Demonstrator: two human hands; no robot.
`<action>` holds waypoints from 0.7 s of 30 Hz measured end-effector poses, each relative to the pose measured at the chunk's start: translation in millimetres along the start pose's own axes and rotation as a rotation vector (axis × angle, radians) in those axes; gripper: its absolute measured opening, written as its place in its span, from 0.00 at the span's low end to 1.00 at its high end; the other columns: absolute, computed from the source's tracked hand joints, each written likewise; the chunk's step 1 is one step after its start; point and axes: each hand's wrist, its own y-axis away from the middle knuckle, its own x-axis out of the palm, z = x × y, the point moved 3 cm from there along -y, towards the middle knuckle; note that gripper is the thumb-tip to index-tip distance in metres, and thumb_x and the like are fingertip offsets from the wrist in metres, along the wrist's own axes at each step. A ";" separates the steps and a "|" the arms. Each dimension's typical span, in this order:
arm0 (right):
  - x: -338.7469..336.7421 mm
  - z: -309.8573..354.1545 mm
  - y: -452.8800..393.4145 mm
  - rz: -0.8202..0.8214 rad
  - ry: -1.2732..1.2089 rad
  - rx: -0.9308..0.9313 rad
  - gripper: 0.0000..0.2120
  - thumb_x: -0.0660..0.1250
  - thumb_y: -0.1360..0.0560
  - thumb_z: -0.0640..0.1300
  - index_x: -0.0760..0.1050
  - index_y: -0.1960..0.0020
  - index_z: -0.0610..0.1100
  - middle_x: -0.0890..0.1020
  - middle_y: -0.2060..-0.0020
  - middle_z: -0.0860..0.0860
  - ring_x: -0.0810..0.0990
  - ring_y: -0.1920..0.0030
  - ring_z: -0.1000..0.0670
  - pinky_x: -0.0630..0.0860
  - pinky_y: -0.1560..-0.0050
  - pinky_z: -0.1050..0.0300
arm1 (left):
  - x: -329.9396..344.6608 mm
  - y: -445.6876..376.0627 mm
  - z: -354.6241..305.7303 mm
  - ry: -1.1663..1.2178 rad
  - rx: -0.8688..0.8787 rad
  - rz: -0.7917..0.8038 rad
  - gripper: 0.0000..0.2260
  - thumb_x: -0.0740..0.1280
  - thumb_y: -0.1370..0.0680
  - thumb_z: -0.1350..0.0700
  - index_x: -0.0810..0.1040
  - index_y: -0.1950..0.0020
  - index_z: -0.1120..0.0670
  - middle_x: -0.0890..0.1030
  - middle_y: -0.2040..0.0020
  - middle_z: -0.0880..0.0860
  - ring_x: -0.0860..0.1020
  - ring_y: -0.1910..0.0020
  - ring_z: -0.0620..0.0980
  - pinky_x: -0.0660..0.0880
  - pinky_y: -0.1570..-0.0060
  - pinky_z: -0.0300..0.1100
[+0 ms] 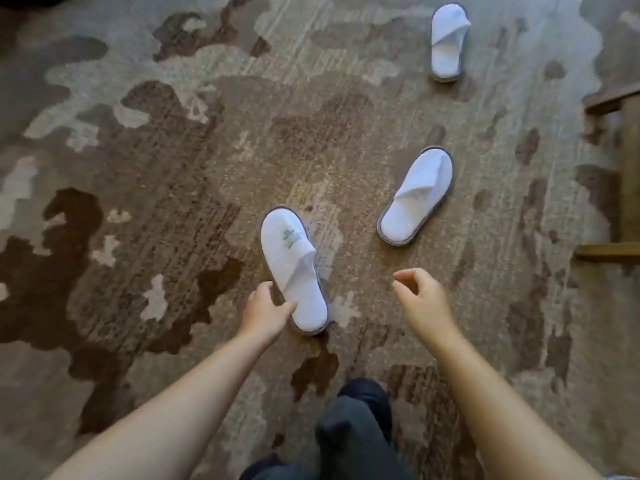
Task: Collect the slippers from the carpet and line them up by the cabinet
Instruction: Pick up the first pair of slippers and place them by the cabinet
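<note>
Three white slippers lie on the patterned brown carpet (173,168). The nearest slipper (292,268), with a small green logo on its toe, lies just ahead of me, and my left hand (266,311) grips its heel end with thumb and fingers. A second slipper (417,195) lies slanted further right. The third slipper (447,41) is far off at the top right. My right hand (420,292) hovers over the carpet to the right of the nearest slipper, fingers loosely curled and holding nothing.
Wooden furniture legs or rails (620,188) stand at the right edge. My dark-trousered leg (353,434) is at the bottom centre. Bare carpet stretches to the left.
</note>
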 end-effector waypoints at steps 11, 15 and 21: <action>50.7 -98.8 -102.0 -0.036 0.011 -0.025 0.08 0.61 0.27 0.38 0.74 0.49 0.44 0.76 0.62 0.56 0.74 0.59 0.55 0.69 0.59 0.60 | 70.2 -107.3 34.0 0.005 -0.116 -0.295 0.38 0.77 0.40 0.51 0.64 0.40 0.66 0.71 0.39 0.67 0.70 0.40 0.65 0.69 0.45 0.55; 41.2 -94.7 -111.7 -0.072 0.006 0.003 0.10 0.61 0.27 0.37 0.73 0.47 0.41 0.77 0.54 0.47 0.75 0.52 0.50 0.69 0.51 0.56 | 59.7 -111.1 21.8 0.053 0.026 -0.296 0.34 0.78 0.42 0.54 0.67 0.44 0.66 0.74 0.44 0.64 0.74 0.45 0.61 0.73 0.50 0.53; 22.5 -82.3 -160.9 -0.204 -0.026 0.049 0.19 0.65 0.29 0.40 0.66 0.40 0.38 0.74 0.43 0.38 0.73 0.42 0.40 0.70 0.39 0.40 | 55.8 -116.1 -28.0 0.198 0.274 -0.175 0.31 0.74 0.35 0.62 0.60 0.39 0.60 0.68 0.49 0.53 0.70 0.50 0.50 0.68 0.51 0.43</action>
